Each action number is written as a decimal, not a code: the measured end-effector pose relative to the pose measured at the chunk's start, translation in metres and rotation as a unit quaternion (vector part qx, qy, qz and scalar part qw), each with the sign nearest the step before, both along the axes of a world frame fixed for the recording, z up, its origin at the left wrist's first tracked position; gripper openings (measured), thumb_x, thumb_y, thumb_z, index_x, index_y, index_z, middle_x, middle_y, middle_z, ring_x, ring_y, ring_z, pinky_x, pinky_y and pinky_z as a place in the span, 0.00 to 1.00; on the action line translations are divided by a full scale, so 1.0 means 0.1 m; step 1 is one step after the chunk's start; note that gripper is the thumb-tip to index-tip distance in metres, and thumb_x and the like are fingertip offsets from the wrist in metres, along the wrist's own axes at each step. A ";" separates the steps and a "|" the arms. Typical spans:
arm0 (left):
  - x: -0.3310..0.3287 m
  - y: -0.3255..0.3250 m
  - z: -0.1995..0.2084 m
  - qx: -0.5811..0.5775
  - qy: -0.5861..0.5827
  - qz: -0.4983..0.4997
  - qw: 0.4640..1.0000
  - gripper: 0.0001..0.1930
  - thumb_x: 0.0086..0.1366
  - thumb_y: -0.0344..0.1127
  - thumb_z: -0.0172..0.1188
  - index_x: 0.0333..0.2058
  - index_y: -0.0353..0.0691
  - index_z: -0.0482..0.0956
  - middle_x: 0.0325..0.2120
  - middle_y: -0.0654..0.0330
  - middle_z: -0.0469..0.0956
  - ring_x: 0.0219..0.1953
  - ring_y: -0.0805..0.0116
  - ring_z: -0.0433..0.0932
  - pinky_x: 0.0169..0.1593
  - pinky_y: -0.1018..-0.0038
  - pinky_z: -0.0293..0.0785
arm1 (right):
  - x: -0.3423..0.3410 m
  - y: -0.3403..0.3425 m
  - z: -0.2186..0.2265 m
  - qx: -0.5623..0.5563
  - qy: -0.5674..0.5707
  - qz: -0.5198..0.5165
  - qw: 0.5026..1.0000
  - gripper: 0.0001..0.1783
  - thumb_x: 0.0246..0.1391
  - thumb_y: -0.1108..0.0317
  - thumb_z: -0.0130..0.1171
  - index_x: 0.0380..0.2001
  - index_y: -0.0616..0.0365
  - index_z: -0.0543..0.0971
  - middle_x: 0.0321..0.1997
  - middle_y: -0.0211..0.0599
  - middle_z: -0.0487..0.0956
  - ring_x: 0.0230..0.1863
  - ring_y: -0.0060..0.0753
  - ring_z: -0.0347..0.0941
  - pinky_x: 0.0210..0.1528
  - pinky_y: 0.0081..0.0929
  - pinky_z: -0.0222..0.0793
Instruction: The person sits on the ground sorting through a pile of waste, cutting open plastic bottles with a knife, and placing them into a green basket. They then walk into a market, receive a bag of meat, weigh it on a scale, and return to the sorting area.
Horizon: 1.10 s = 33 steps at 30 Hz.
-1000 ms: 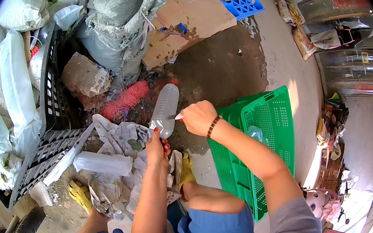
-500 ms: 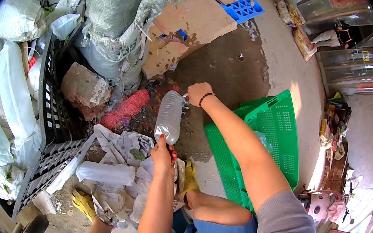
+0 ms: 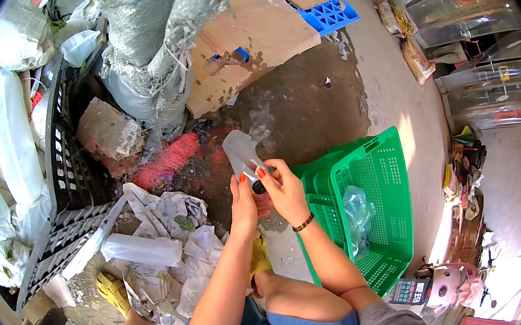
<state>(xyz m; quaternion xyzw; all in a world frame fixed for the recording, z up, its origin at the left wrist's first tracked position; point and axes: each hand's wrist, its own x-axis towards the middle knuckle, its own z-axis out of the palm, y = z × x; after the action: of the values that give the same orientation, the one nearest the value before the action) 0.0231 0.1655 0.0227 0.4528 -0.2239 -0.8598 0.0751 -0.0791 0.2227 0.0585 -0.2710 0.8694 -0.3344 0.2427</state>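
Note:
A clear, ribbed plastic bottle [image 3: 242, 150] is held in front of me, its base pointing away and its dark neck end toward me. Its body looks flattened. My left hand [image 3: 241, 208] grips the near end from the left, fingers pointing forward. From the right, my right hand [image 3: 284, 192] closes its fingers on the same end, close to the dark cap [image 3: 258, 187]. To the right stands a green perforated plastic basket [image 3: 396, 177], with clear plastic bottles [image 3: 357, 209] inside it.
Stuffed white sacks [image 3: 151, 58] stand at the back left beside a black crate [image 3: 64, 142]. Red netting [image 3: 165, 162] and crumpled paper [image 3: 171, 207] lie on the ground. Wet cardboard [image 3: 251, 39] covers a blue crate [image 3: 330, 16]. A pink scooter [image 3: 445, 289] is at the lower right.
My right hand has left the bottle's far end and come back beside my left hand at the near end. The bottle now looks flatter. The view has shifted slightly.

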 end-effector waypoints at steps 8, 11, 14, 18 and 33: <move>-0.18 -0.11 -0.41 -0.237 0.041 -0.086 0.967 0.34 0.70 0.34 0.53 0.72 0.47 0.53 0.36 0.58 0.80 0.36 0.69 0.81 0.39 0.73 0.77 | -0.45 -0.19 0.04 -0.047 0.325 0.075 0.942 0.27 0.50 0.56 0.72 0.49 0.56 0.75 0.37 0.42 0.82 0.29 0.45 0.80 0.29 0.39 0.75; -0.33 -0.34 -0.50 -0.506 -0.089 -0.168 0.841 0.45 0.58 0.31 0.68 0.70 0.38 0.52 0.51 0.48 0.72 0.48 0.56 0.77 0.51 0.63 0.75 | -0.77 -0.30 0.00 -0.043 0.232 -0.031 0.971 0.21 0.50 0.56 0.71 0.37 0.58 0.73 0.27 0.45 0.81 0.26 0.49 0.79 0.28 0.41 0.74; -0.54 -0.69 -0.59 -0.611 -0.117 -0.246 0.743 0.55 0.48 0.35 0.77 0.70 0.33 0.50 0.60 0.43 0.64 0.60 0.45 0.68 0.61 0.58 0.68 | -1.03 -0.29 -0.07 -0.104 0.202 -0.085 0.970 0.19 0.49 0.57 0.70 0.32 0.58 0.73 0.25 0.47 0.80 0.25 0.51 0.79 0.27 0.43 0.73; -0.80 -1.04 -0.74 -0.715 -0.046 -0.253 0.650 0.56 0.45 0.35 0.79 0.69 0.39 0.54 0.62 0.45 0.65 0.61 0.43 0.68 0.62 0.57 0.67 | -1.19 -0.35 0.17 -0.177 0.162 -0.127 0.963 0.18 0.47 0.61 0.71 0.29 0.60 0.74 0.22 0.46 0.79 0.22 0.46 0.78 0.26 0.38 0.72; -1.47 -1.25 -0.57 -0.806 -0.033 -0.259 0.532 0.11 0.61 0.31 0.60 0.42 0.44 0.83 0.33 0.50 0.83 0.40 0.48 0.80 0.58 0.57 0.72 | -1.78 -0.01 0.22 -0.179 0.060 -0.263 0.946 0.20 0.51 0.61 0.68 0.27 0.64 0.69 0.21 0.44 0.76 0.23 0.38 0.72 0.29 0.36 0.69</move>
<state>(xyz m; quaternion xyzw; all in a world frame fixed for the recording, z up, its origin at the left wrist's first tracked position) -0.1234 0.0408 -0.0343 0.1510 -0.9315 -0.2811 0.1746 -0.2570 0.2222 0.0810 -0.0912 0.8485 -0.5197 0.0408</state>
